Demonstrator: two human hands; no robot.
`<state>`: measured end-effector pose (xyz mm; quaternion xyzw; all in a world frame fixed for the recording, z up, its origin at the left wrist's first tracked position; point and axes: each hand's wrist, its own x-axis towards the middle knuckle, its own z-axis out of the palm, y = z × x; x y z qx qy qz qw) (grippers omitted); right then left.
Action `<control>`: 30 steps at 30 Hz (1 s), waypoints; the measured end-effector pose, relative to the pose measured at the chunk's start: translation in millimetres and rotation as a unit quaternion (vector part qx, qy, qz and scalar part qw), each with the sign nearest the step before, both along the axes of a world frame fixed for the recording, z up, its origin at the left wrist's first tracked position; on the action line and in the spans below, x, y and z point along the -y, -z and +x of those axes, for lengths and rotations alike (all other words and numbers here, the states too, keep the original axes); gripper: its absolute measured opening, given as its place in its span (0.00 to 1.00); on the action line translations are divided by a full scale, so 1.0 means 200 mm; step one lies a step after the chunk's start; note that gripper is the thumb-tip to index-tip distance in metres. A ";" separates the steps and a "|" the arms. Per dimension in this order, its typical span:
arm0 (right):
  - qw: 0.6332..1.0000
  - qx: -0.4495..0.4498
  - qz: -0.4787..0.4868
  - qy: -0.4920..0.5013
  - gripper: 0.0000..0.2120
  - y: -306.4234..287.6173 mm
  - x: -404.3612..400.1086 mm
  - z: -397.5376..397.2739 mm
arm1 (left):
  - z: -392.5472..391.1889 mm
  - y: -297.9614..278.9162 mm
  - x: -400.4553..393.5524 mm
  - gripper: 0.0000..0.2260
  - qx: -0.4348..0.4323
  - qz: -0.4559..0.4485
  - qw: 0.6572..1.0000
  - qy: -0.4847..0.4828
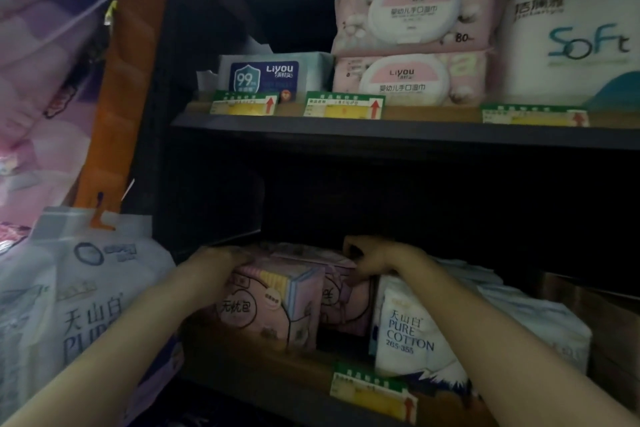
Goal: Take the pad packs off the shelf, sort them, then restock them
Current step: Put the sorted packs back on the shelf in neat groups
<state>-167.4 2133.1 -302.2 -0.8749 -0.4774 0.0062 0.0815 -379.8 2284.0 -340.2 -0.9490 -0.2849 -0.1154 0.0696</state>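
Two pink pad packs stand side by side on the lower shelf (263, 374). The front one (270, 305) is nearer and to the left; a second pink pack (343, 302) sits behind and to its right. My left hand (216, 262) grips the top left edge of the front pack. My right hand (370, 256) curls over the top of the second pack, next to a white "Pure Cotton" pad pack (408, 333). More white packs (519, 308) lie stacked to the right in the dim light.
The upper shelf (381, 133) holds a blue-label wipes pack (270, 74), two pink wipes packs (415, 42) and a white "Soft" tissue roll pack (571, 45). A large white bag (86, 288) hangs at the left. Price tags (372, 392) line the shelf edges.
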 end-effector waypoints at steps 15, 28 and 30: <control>0.994 0.087 -0.052 0.034 0.16 -0.04 -0.01 -0.10 | 0.01 0.00 -0.03 0.27 -0.006 -0.020 0.999 0.031; 0.984 0.153 0.054 0.079 0.19 -0.08 -0.05 -0.23 | 0.01 -0.01 -0.02 0.27 -0.018 -0.020 1.000 0.013; 0.974 0.201 0.037 0.096 0.16 -0.03 -0.07 -0.24 | 0.02 -0.02 -0.01 0.27 -0.020 -0.019 1.000 0.011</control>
